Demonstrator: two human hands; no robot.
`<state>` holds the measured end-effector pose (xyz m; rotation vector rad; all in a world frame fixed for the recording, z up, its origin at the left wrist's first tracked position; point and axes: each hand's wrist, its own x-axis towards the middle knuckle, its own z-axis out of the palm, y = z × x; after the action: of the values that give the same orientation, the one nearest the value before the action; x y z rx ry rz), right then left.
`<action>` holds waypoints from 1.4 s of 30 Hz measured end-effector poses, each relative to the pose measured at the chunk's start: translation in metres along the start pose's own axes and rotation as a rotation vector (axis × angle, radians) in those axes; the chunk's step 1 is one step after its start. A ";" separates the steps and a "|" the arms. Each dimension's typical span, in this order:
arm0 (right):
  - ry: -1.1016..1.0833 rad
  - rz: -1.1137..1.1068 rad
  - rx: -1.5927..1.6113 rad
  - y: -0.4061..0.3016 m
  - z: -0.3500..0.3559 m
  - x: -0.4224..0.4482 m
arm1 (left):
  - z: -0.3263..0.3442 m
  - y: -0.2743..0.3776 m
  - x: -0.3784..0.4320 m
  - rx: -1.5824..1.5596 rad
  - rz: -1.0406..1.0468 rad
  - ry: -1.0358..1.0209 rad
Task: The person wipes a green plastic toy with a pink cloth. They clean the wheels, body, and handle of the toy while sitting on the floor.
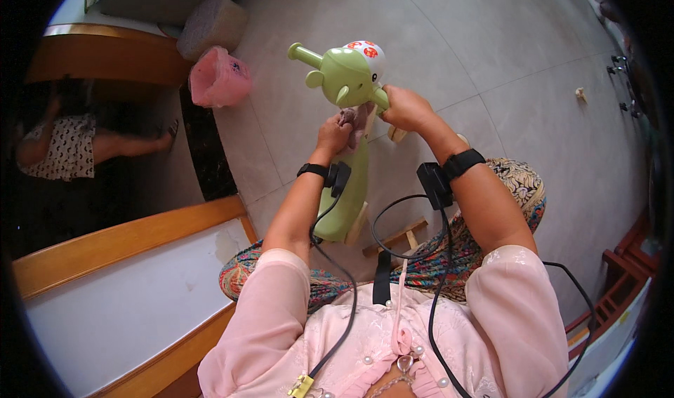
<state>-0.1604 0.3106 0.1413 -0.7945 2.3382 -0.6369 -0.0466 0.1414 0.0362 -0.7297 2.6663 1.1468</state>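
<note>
Before me stands a green plastic ride-on toy [345, 198] with an animal-shaped head [345, 77], a white part with orange-red spots and a handlebar grip on each side. My right hand [408, 108] is wrapped around the grip on the right. In my left hand [334, 135] is a bunched mauve-brown cloth [358, 121], pressed against the toy's neck just below the head. The far-left grip [305, 55] is untouched. My left forearm and wrist device partly cover the toy's long body.
A pink waste bin [218, 79] and a grey block-shaped seat [213, 27] stand ahead on the left. Part of a low wooden stool [395, 237] shows beneath me. Black cables [434, 292] hang from both wrists. Reddish wooden furniture [626, 271] is at right; a small scrap [581, 95] lies on the floor.
</note>
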 end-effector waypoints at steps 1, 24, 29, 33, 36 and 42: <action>0.000 0.003 0.012 0.000 -0.001 0.002 | 0.000 -0.009 -0.001 -0.031 0.107 0.044; 0.041 0.010 -0.012 -0.003 0.001 -0.001 | 0.039 -0.018 -0.088 0.466 0.785 0.080; 0.004 0.039 -0.014 0.003 0.003 0.000 | 0.041 0.028 -0.068 0.913 0.778 -0.111; 0.008 0.003 0.009 0.004 0.010 0.004 | 0.051 0.032 -0.099 1.418 0.794 -0.548; 0.009 -0.006 0.015 -0.002 0.012 0.004 | 0.074 -0.025 -0.146 1.142 0.701 -0.399; 0.001 0.004 -0.030 0.001 0.010 0.003 | 0.045 0.003 -0.172 0.805 0.474 -0.754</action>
<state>-0.1562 0.3068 0.1325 -0.8033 2.3546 -0.6028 0.0995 0.2406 0.0614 0.4106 2.3094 0.2076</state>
